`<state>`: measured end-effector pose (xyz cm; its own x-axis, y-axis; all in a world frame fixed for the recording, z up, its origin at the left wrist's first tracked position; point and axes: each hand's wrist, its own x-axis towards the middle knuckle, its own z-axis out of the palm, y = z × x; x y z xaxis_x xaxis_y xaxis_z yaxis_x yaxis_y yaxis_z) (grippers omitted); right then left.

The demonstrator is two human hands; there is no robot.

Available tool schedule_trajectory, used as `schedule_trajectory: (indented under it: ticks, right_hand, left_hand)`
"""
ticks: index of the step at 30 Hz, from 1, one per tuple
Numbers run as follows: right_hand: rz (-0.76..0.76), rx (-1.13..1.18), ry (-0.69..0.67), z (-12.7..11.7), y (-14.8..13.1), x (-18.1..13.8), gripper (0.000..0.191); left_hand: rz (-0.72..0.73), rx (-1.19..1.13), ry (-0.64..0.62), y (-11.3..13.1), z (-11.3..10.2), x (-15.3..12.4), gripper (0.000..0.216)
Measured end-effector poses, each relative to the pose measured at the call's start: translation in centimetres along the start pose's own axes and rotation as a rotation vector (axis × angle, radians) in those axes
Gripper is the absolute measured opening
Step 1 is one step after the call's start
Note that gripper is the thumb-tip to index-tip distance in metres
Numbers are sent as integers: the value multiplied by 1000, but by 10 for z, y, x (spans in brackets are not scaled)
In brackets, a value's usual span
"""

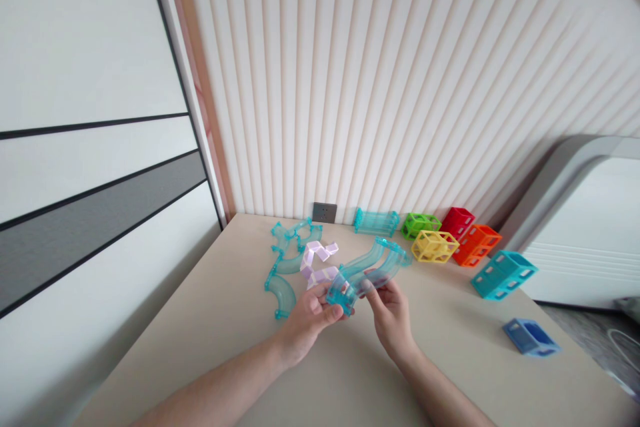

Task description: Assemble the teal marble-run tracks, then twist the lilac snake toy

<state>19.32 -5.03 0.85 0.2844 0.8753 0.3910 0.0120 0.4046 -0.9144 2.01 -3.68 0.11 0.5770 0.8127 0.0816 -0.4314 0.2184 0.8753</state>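
Centrally, both hands on teal track.

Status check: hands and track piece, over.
Both hands, left hand and right hand, gripping teal S-curve track above table. Lilac piece just behind. Nothing blocking.
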Motion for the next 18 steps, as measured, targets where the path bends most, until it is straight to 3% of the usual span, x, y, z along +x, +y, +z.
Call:
schedule_trajectory:
  ticks: [10, 14, 18]
  right_hand:
    - [-21, -27, -41, 0, -1, -1, 25]
    - [12, -18, -132, 0, -2, -2, 26]
    - [85, 88, -241, -3, 3, -5, 41]
  left_hand:
    - [-2, -48, -23, 5, 2, 0, 53]
    - [13, -107, -46, 6, 2, 0, 47]
    - [-9, -163, -69, 3, -1, -1, 46]
